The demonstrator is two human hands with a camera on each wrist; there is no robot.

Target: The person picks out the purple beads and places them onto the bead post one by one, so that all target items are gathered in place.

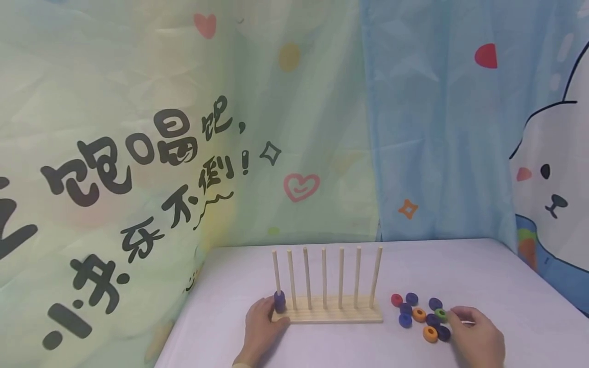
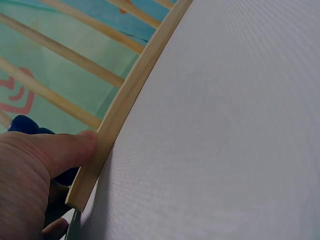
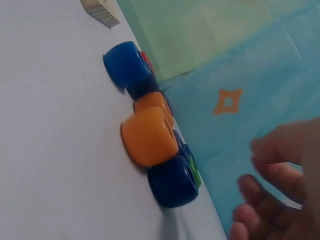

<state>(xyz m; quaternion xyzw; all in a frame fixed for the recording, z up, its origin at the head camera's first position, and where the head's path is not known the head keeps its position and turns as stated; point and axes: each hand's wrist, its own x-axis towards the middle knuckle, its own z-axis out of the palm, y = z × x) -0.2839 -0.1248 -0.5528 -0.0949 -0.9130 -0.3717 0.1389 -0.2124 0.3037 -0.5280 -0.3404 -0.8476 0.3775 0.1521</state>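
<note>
A wooden rack (image 1: 333, 316) with a row of upright pegs stands on the table. Blue beads (image 1: 279, 301) are stacked on its leftmost peg. My left hand (image 1: 263, 327) grips the left end of the base, its thumb on the front edge of the wood (image 2: 122, 100). Right of the rack, my right hand (image 1: 478, 337) is beside a green bead (image 1: 441, 315) at the right edge of a loose group. In the right wrist view, the fingers of my right hand (image 3: 275, 185) are loosely bent with nothing visible between them; contact with the green bead cannot be told.
The loose group also has a red bead (image 1: 397, 300), orange beads (image 1: 430, 334) and several blue ones (image 1: 405, 320), lying close together. The white table (image 1: 349, 347) meets a printed curtain (image 1: 294, 128) behind and at the left.
</note>
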